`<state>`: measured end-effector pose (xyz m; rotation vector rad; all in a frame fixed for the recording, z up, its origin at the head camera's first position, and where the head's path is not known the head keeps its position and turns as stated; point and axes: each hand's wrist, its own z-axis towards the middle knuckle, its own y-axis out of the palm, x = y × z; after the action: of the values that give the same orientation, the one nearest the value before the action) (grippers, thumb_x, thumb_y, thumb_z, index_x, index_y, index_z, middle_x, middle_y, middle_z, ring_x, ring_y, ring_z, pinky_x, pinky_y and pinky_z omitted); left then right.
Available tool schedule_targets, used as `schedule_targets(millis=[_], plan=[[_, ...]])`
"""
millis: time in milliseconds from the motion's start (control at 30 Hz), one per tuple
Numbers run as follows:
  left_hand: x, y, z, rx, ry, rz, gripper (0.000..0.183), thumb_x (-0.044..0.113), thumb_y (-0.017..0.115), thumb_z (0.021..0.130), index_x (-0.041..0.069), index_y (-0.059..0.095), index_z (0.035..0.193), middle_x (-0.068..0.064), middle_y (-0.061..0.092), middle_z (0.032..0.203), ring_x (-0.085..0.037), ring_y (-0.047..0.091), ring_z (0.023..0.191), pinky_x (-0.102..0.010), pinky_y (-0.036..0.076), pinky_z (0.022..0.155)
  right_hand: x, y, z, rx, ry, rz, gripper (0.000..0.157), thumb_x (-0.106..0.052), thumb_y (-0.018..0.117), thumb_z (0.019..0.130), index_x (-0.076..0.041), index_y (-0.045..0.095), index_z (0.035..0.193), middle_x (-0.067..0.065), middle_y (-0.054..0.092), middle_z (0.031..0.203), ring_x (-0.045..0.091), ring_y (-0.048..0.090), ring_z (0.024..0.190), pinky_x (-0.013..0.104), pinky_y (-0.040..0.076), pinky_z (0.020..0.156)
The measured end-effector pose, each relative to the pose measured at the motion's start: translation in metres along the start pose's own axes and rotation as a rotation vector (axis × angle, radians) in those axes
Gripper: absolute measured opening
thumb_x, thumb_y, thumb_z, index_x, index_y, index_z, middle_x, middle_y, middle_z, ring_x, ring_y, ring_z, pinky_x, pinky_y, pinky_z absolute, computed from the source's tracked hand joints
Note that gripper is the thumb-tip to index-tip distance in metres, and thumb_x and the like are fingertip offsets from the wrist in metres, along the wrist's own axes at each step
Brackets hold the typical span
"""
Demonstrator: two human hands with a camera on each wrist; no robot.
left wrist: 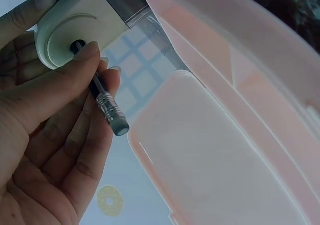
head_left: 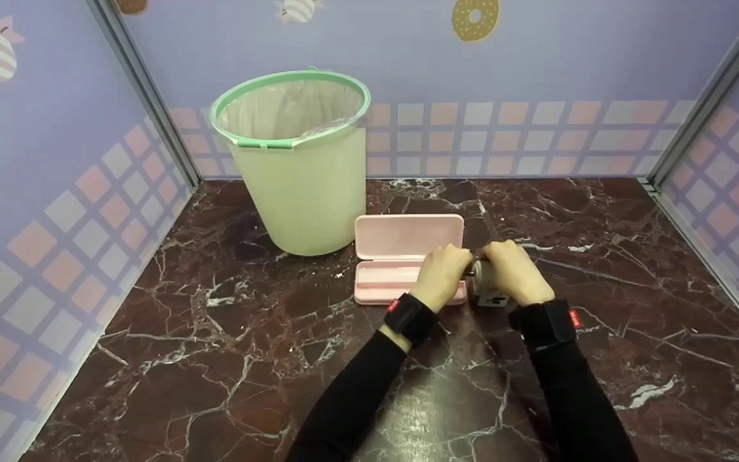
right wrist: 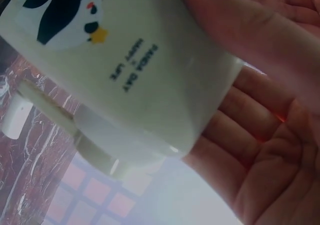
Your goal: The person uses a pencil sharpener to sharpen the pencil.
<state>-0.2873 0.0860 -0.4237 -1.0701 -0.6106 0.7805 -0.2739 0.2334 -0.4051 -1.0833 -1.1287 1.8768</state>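
My left hand point(head_left: 439, 277) pinches a dark pencil point(left wrist: 101, 92) between thumb and fingers. Its grey eraser end with a silver ferrule points outward, and the other end is hidden in the round hole of a cream crank pencil sharpener point(right wrist: 150, 95). My right hand point(head_left: 518, 274) grips the sharpener's body, thumb across the side printed with pandas. The crank handle point(right wrist: 47, 107) sticks out at the far end from the pencil, untouched in the right wrist view. Just left of the sharpener lies an open pink pencil case point(head_left: 409, 236), partly behind my left hand.
A tall pale bin point(head_left: 308, 192) with a green rim and a plastic liner stands behind and left of the pencil case. Patterned panels point(head_left: 536, 77) enclose the dark marble-look tabletop point(head_left: 247, 359) at the back and on both sides.
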Motion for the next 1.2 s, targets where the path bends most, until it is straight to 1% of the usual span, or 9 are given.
schedule_targets(millis=[233, 367, 533, 667, 800, 900, 1000, 1067, 1200], plan=[[-0.003, 0.002, 0.0, 0.002, -0.007, -0.013, 0.006, 0.012, 0.069, 0.082, 0.015, 0.073, 0.083, -0.002, 0.076, 0.086, -0.023, 0.072, 0.079, -0.036, 0.057, 0.067, 0.001, -0.002, -0.002, -0.012, 0.02, 0.03, 0.024, 0.003, 0.07, 0.06, -0.002, 0.073, 0.083, 0.014, 0.072, 0.079, 0.034, 0.065, 0.071, 0.051, 0.051, 0.071], [-0.007, 0.0, -0.002, -0.008, -0.025, -0.047, 0.003, 0.012, 0.074, 0.08, 0.012, 0.073, 0.083, -0.002, 0.076, 0.084, -0.024, 0.072, 0.078, -0.037, 0.057, 0.068, 0.002, -0.007, -0.006, -0.074, 0.043, 0.089, 0.042, 0.006, 0.072, 0.057, 0.001, 0.071, 0.099, 0.018, 0.072, 0.09, 0.034, 0.065, 0.08, 0.049, 0.052, 0.076], [-0.008, -0.007, -0.002, -0.09, -0.024, -0.075, 0.041, 0.029, 0.087, 0.071, 0.011, 0.073, 0.105, -0.002, 0.076, 0.096, -0.024, 0.072, 0.089, -0.037, 0.058, 0.075, 0.011, -0.023, -0.015, -0.178, 0.127, 0.144, 0.073, 0.008, 0.078, 0.054, 0.004, 0.057, 0.124, 0.029, 0.067, 0.112, 0.041, 0.064, 0.095, 0.053, 0.053, 0.085], [0.003, -0.008, 0.001, -0.139, 0.019, -0.107, 0.073, 0.04, 0.086, 0.069, 0.012, 0.061, 0.132, -0.004, 0.07, 0.123, -0.02, 0.069, 0.108, -0.032, 0.056, 0.088, 0.027, -0.028, -0.018, -0.256, 0.197, 0.121, 0.08, 0.004, 0.082, 0.056, 0.007, 0.05, 0.129, 0.032, 0.064, 0.116, 0.044, 0.062, 0.1, 0.056, 0.051, 0.088], [0.02, -0.002, 0.006, -0.128, 0.065, -0.077, 0.081, 0.045, 0.082, 0.073, 0.011, 0.053, 0.141, -0.003, 0.064, 0.134, -0.017, 0.065, 0.116, -0.029, 0.053, 0.095, 0.046, -0.022, -0.019, -0.302, 0.249, 0.095, 0.06, 0.004, 0.079, 0.063, 0.01, 0.056, 0.118, 0.03, 0.066, 0.11, 0.042, 0.063, 0.097, 0.054, 0.051, 0.087], [0.032, 0.005, 0.01, -0.117, 0.077, -0.005, 0.075, 0.047, 0.08, 0.075, 0.014, 0.056, 0.138, 0.001, 0.066, 0.13, -0.015, 0.066, 0.112, -0.028, 0.054, 0.091, 0.057, -0.013, -0.019, -0.28, 0.265, 0.09, 0.035, 0.001, 0.075, 0.066, 0.008, 0.065, 0.099, 0.024, 0.07, 0.096, 0.034, 0.065, 0.083, 0.05, 0.053, 0.079], [0.041, 0.014, 0.011, -0.106, 0.076, 0.079, 0.065, 0.047, 0.079, 0.077, 0.017, 0.061, 0.131, 0.004, 0.069, 0.122, -0.013, 0.068, 0.106, -0.026, 0.056, 0.086, 0.064, -0.006, -0.02, -0.27, 0.279, 0.085, 0.015, -0.001, 0.073, 0.067, 0.003, 0.066, 0.079, 0.015, 0.068, 0.077, 0.025, 0.058, 0.068, 0.045, 0.051, 0.067], [0.044, 0.018, 0.012, -0.093, 0.07, 0.125, 0.059, 0.047, 0.079, 0.077, 0.018, 0.064, 0.126, 0.006, 0.07, 0.117, -0.012, 0.069, 0.102, -0.026, 0.056, 0.082, 0.067, -0.004, -0.02, -0.284, 0.29, 0.082, 0.013, -0.001, 0.074, 0.062, 0.0, 0.064, 0.071, 0.01, 0.066, 0.071, 0.021, 0.054, 0.063, 0.041, 0.05, 0.062], [0.047, 0.025, 0.012, -0.042, 0.052, 0.185, 0.053, 0.049, 0.078, 0.076, 0.019, 0.066, 0.118, 0.008, 0.071, 0.11, -0.011, 0.068, 0.097, -0.025, 0.056, 0.077, 0.068, -0.007, -0.02, -0.372, 0.318, 0.106, 0.022, -0.002, 0.08, 0.057, -0.001, 0.064, 0.072, 0.008, 0.065, 0.071, 0.019, 0.054, 0.06, 0.035, 0.051, 0.058]])
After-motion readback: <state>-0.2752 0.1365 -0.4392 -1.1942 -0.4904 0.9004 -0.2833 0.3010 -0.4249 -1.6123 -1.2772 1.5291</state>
